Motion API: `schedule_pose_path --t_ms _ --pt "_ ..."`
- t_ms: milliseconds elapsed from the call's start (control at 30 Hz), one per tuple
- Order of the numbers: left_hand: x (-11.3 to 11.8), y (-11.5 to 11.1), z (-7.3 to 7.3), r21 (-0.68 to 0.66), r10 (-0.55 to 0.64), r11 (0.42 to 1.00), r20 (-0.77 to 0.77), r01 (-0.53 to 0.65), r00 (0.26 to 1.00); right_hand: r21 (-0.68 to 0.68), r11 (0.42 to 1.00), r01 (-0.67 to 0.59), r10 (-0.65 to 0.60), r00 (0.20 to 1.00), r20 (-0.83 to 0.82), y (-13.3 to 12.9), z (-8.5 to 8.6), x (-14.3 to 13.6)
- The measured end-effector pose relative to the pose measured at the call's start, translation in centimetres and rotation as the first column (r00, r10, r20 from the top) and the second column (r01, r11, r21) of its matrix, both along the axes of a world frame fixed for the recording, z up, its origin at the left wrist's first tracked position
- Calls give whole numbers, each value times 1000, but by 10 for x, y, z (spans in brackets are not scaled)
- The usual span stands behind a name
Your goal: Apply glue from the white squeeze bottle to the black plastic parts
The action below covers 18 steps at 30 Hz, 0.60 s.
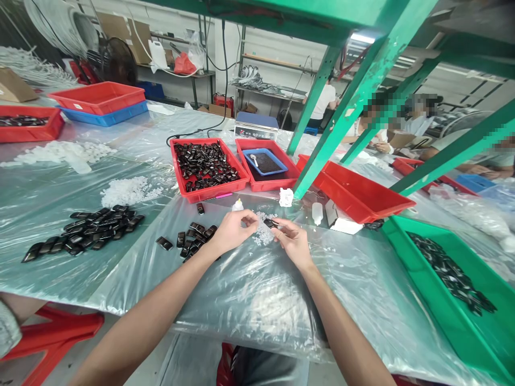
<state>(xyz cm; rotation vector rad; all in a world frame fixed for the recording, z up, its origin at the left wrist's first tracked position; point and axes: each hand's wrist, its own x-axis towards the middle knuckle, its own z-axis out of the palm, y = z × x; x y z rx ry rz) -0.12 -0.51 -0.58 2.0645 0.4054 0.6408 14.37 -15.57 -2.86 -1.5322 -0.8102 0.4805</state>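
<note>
My right hand (293, 242) pinches a small glossy black part (270, 223) between thumb and fingertips, just above the plastic-covered table (257, 300). My left hand (232, 229) is beside it, fingers bent, with its fingertips at a small heap of white pellets (262, 233); whether it holds a pellet I cannot tell. Several more black parts (193, 238) lie just left of my left hand.
A red tray of black parts (206, 167) and a red tray holding a blue dish (265, 162) stand behind my hands. A green tray (454, 279) sits at right, a green steel post (341, 112) ahead. Other people work at the far right.
</note>
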Motion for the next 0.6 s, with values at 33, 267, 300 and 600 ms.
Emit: schedule_pose_path --t_ms 33,267,300,600 --pt "1 -2 0 -63 20 998 43 -17 999 3 1000 -8 8 1000 -10 0 0 -1" --pt "7 -9 -7 -266 33 964 140 6 990 15 999 -41 41 998 -46 1 2 -8" --pt "6 -10 -8 -257 28 966 136 7 990 14 999 -42 43 998 -45 1 2 -8" --pt "4 -11 -7 -97 59 994 98 -49 993 -1 999 -35 35 999 35 0 2 -11"
